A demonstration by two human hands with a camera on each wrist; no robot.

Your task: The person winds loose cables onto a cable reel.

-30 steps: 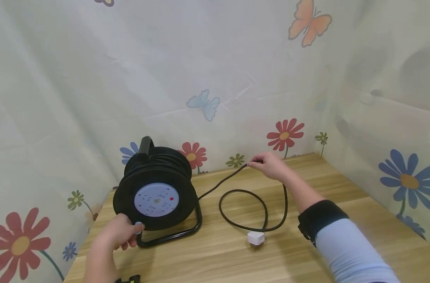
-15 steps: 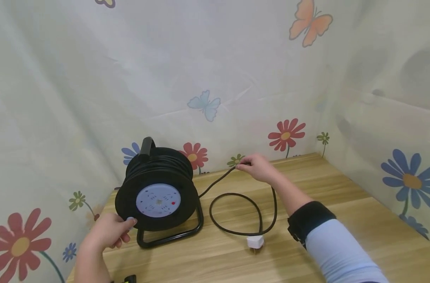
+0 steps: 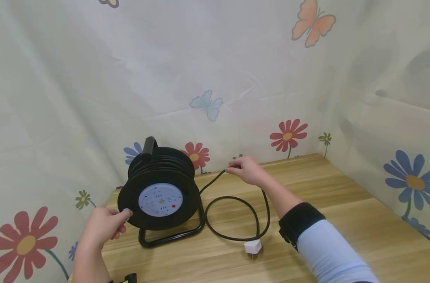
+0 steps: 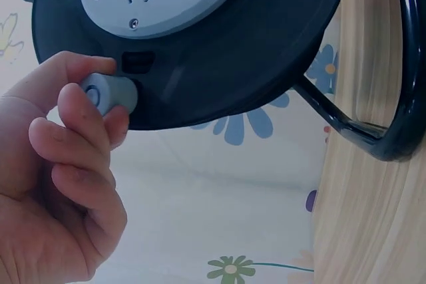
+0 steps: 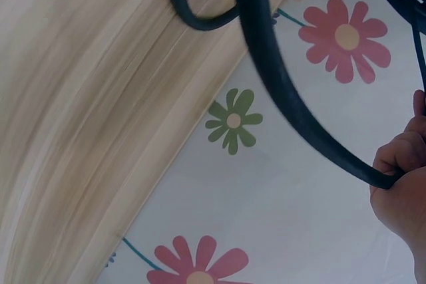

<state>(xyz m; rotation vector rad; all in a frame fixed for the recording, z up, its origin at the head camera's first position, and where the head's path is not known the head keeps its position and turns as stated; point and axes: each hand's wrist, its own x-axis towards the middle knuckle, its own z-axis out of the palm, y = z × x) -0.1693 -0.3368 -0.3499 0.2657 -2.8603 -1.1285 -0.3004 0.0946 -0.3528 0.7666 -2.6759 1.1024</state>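
Under me I have a pale wood-grained table (image 3: pixel 360 220), and a whitish cloth backdrop (image 3: pixel 147 70) rises behind it and along both sides. On the cloth I see 3 butterflies: an orange butterfly (image 3: pixel 317 28) high to my right, a light blue butterfly (image 3: pixel 211 108) near the middle, and a yellowish butterfly (image 3: pixel 110 3) cut off at the top of my view. I count 3 red flowers (image 3: pixel 287 136) with yellow centres, the largest at my lower left. A big blue flower (image 3: pixel 414 181) with an orange centre sits on my right.
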